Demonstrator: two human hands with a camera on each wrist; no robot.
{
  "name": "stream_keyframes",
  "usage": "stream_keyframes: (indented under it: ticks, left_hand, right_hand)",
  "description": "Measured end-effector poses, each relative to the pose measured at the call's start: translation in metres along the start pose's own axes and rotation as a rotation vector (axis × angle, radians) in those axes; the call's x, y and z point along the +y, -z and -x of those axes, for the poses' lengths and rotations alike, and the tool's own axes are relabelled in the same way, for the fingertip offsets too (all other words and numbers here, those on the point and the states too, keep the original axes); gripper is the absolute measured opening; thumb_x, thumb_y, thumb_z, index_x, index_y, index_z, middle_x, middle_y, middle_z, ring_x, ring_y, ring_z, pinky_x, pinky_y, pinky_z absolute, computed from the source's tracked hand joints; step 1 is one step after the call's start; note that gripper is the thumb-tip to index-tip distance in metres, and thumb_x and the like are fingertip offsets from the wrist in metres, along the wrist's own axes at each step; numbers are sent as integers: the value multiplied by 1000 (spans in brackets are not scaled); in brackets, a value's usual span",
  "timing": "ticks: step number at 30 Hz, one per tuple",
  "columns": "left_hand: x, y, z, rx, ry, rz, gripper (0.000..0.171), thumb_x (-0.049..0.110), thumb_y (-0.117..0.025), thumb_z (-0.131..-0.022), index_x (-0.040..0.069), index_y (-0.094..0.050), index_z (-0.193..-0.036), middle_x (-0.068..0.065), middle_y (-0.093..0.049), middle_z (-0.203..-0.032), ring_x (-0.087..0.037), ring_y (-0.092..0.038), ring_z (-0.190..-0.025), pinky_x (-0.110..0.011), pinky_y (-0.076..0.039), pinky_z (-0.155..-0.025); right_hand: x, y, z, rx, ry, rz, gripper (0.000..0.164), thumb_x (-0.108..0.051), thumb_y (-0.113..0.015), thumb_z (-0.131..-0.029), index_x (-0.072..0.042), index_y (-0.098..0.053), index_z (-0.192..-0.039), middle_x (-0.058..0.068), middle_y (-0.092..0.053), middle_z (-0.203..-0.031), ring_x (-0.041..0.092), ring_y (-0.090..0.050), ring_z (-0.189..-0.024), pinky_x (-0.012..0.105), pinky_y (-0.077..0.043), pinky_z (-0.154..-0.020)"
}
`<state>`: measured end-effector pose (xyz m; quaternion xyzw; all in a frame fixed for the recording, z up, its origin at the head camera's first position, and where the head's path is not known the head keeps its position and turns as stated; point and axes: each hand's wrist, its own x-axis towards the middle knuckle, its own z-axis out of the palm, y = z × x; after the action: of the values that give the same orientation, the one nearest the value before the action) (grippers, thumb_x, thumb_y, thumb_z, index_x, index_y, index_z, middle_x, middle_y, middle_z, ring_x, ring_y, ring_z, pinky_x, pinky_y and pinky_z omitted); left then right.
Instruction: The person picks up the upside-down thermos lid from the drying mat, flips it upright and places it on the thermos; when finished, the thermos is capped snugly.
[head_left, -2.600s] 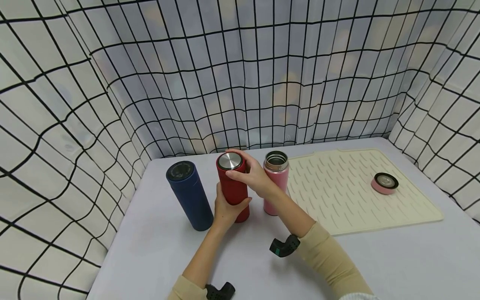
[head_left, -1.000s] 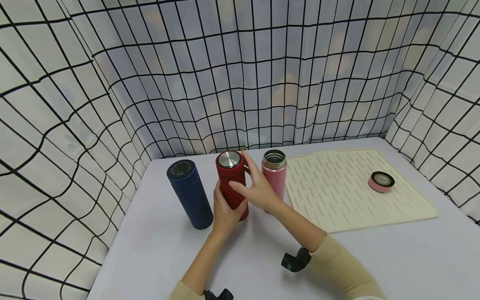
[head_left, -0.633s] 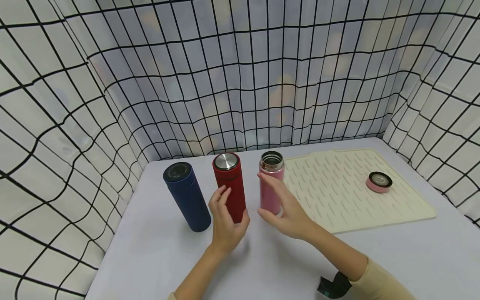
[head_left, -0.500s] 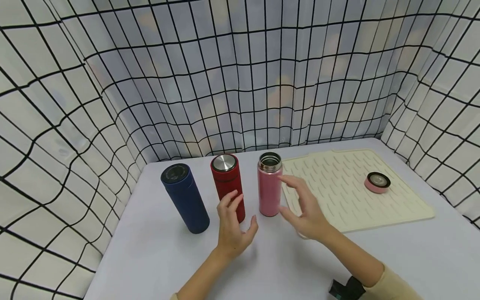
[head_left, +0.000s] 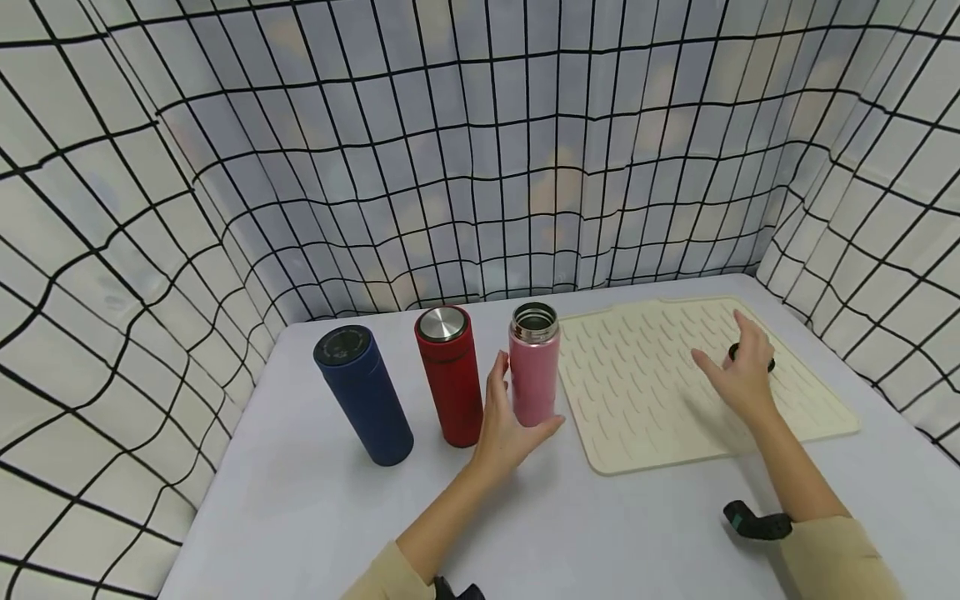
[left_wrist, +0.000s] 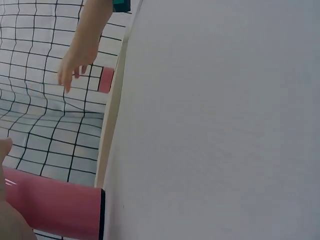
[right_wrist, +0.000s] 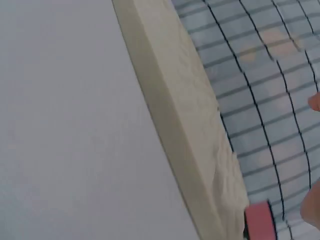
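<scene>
A pink bottle (head_left: 535, 375) with its steel mouth uncovered stands upright on the table. My left hand (head_left: 504, 437) is spread around its lower front, fingers on the left side and thumb on the right. In the left wrist view, the pink bottle (left_wrist: 55, 207) shows beside part of that hand. Over the cream mat (head_left: 637, 392), my right hand (head_left: 742, 379) reaches with thumb and fingers apart, in front of the pink lid. Only bits of the lid's dark rim (head_left: 772, 365) show past it. The right wrist view shows the pink lid (right_wrist: 260, 221) near its lower edge, apart from the fingers.
Left of the pink bottle stand a red bottle (head_left: 452, 383) with a steel-topped lid and a dark blue bottle (head_left: 367, 400), both upright. The white table (head_left: 300, 517) is bordered by a black grid net (head_left: 480, 175) over pale cloth.
My hands have left the red bottle. The left hand has shifted right to the pink bottle. The right hand has moved far right, past the pink bottle, to the lid on the mat.
</scene>
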<state>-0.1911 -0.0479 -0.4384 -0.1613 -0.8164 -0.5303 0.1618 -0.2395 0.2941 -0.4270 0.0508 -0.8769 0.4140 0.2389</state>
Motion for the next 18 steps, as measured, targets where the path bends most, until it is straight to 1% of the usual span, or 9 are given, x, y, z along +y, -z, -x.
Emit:
stream_keyframes:
  ticks: [1, 4, 6, 8, 10, 12, 14, 16, 18]
  left_hand:
    - [0, -2, -4, 16, 27, 29, 108, 29, -81, -67, 16, -8, -146, -2, -23, -146, -19, -25, -132, -44, -32, -102]
    - [0, -7, -14, 43, 120, 94, 107, 28, -82, -66, 21, -10, -145, 0, -28, -143, -18, -30, -129, -42, -34, -101]
    - [0, -10, -19, 44, 166, 114, 107, 30, -82, -65, 24, -10, -145, 1, -32, -140, -17, -34, -126, -42, -35, -100]
    - [1, -12, -23, 42, 193, 121, 107, 33, -82, -64, 28, -11, -144, 3, -35, -137, -16, -37, -122, -41, -37, -98]
    - [0, -15, -26, 49, 198, 118, 106, 35, -82, -63, 30, -12, -143, 3, -38, -134, -15, -39, -119, -42, -38, -96]
    - [0, -16, -28, 59, 195, 117, 103, 36, -82, -65, 31, -14, -142, 3, -41, -132, -15, -42, -117, -41, -39, -95]
    - [-2, -17, -30, 73, 184, 124, 97, 33, -80, -67, 28, -17, -141, 2, -44, -130, -16, -44, -115, -42, -40, -94]
    - [-4, -18, -31, 76, 174, 133, 90, 30, -79, -70, 25, -22, -139, 1, -47, -127, -17, -46, -113, -42, -41, -94]
    - [-6, -17, -31, 69, 174, 140, 83, 28, -78, -72, 22, -26, -137, 1, -48, -125, -16, -48, -112, -41, -41, -94]
  right_hand:
    - [12, 4, -1, -18, -52, 37, 88, -28, -65, -84, -8, -5, -146, 25, -7, -145, 42, -6, -129, 70, -12, -94]
    - [42, 13, -1, -61, -173, 126, 100, -38, -66, -81, -2, 2, -145, 32, -2, -142, 50, -4, -127, 71, -12, -91]
    - [57, 15, 0, -88, -233, 176, 105, -42, -67, -79, 1, 4, -144, 37, -4, -140, 54, -6, -124, 71, -13, -91]
    - [67, 15, 2, -114, -274, 224, 106, -44, -67, -78, 5, 2, -143, 42, -10, -136, 58, -11, -121, 71, -15, -89]
    - [74, 14, 2, -119, -298, 256, 104, -42, -66, -79, 9, -1, -141, 45, -17, -131, 60, -16, -118, 70, -18, -89]
    - [77, 12, 1, -96, -317, 276, 99, -39, -64, -80, 13, -4, -139, 46, -24, -127, 61, -21, -115, 68, -21, -89]
    - [78, 11, 0, -56, -337, 280, 92, -35, -63, -82, 15, -9, -138, 45, -28, -126, 60, -25, -114, 67, -22, -90]
    - [77, 9, -2, 2, -351, 275, 85, -30, -64, -82, 16, -18, -136, 43, -34, -124, 58, -30, -113, 65, -25, -91]
    - [76, 7, -2, 39, -345, 242, 80, -28, -66, -81, 16, -23, -134, 41, -37, -123, 56, -34, -113, 63, -28, -91]
